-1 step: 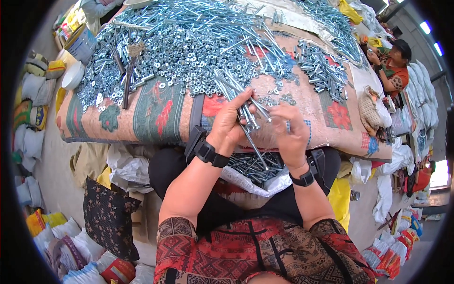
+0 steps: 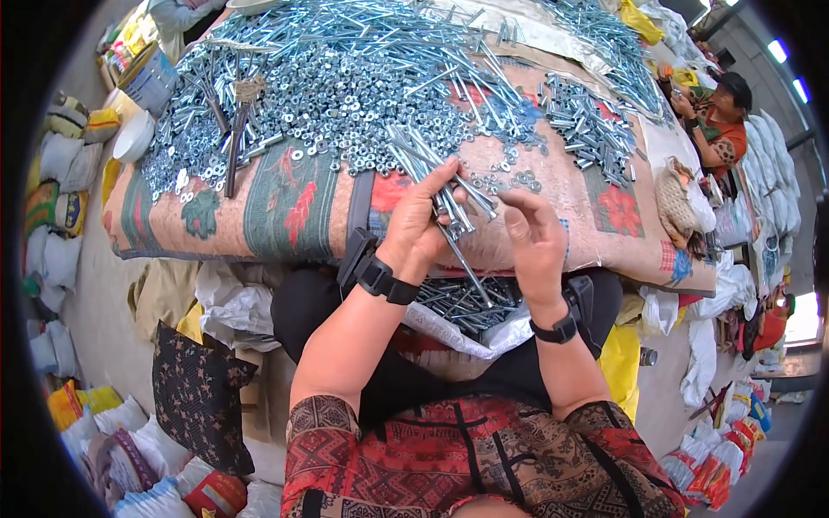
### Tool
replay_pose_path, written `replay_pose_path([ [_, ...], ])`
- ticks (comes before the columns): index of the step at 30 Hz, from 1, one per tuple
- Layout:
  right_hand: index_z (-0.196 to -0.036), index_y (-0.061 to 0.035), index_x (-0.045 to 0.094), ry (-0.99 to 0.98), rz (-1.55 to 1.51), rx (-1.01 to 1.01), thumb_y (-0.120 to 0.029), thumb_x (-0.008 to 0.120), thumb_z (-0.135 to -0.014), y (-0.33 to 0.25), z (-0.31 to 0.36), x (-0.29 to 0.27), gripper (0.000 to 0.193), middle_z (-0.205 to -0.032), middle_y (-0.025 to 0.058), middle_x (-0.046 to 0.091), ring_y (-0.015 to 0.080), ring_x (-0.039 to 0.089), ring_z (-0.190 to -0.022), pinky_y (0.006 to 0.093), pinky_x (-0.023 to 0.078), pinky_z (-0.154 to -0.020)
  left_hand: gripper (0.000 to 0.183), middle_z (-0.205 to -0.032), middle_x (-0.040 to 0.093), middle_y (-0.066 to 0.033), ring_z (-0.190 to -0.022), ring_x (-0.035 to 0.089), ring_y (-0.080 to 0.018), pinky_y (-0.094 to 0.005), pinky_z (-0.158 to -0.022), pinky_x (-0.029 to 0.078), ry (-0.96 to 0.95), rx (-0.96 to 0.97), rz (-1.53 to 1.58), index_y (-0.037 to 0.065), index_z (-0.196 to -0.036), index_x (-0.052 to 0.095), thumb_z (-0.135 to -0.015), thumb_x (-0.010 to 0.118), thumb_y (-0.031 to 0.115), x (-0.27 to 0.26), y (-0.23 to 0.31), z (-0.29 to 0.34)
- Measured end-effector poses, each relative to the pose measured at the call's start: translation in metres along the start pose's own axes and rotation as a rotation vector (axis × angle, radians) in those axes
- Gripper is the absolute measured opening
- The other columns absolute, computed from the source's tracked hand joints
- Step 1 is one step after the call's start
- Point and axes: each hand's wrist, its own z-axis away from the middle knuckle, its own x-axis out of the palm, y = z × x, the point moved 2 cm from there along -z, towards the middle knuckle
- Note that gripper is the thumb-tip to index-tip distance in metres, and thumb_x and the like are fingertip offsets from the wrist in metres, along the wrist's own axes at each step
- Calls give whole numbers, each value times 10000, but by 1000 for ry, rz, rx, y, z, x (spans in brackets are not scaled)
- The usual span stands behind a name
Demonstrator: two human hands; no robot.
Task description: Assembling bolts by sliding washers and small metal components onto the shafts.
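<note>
My left hand (image 2: 414, 226) is closed around a bunch of long silvery bolts (image 2: 413, 157), above the near edge of the table. Their shanks fan away from me, and the heads poke out below my fingers. One longer bolt (image 2: 468, 269) slants down from the bunch toward my lap. Just right of the bolt heads is my right hand (image 2: 537, 243), fingers bent and thumb apart, with nothing visible in it. Beneath both hands, a white sack (image 2: 449, 326) holds many dark-looking bolts (image 2: 471, 302).
On the patterned cloth (image 2: 289, 203) lie a heap of nuts (image 2: 345, 112), piled long rods (image 2: 345, 34) and short metal sleeves (image 2: 591, 129). A white bowl (image 2: 134, 138) and a bucket (image 2: 148, 79) stand at left. Another person (image 2: 721, 121) sits at far right.
My right hand has shifted slightly and its fingers, blurred before, now show clearly with the thumb apart. The left hand keeps its hold on the bolts.
</note>
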Motion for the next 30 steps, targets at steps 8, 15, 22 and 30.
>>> replay_pose_path([
  [8, -973, 3, 614, -615, -453, 880, -224, 515, -957, -35, 35, -22, 249, -684, -6, 544, 53, 454, -618, 215, 363, -567, 171, -942, 621, -50, -667, 589, -86, -187, -390, 399, 98, 191, 46, 95, -940, 558, -913, 624, 250, -9, 18, 3],
  [15, -947, 0, 659, 96, -325, 771, -181, 584, -918, -20, -17, -64, 198, -749, -12, 557, 66, 487, -688, 243, 399, -627, 179, -1100, 632, -123, -715, 627, -125, -267, -525, 524, 40, 108, 94, 99, -977, 574, -916, 613, 263, -2, 5, 0],
  [22, -927, -73, 709, -67, 516, 247, -169, 666, -802, -12, -38, 13, 163, -783, 115, 593, 280, 569, -744, 375, 446, -656, 278, -1128, 617, -144, -743, 624, -144, -268, -664, 551, 24, 65, 82, 43, -1086, 571, -900, 636, 240, -4, -4, 6],
  [30, -1108, -47, 628, 88, -251, 379, -301, 575, -903, 17, -22, 26, 331, -1065, 101, 607, 255, 566, -971, 352, 455, -854, 229, -1010, 656, -107, -687, 591, -111, -246, -653, 533, -4, 86, 145, 45, -1087, 585, -887, 643, 138, 1, 2, 7],
])
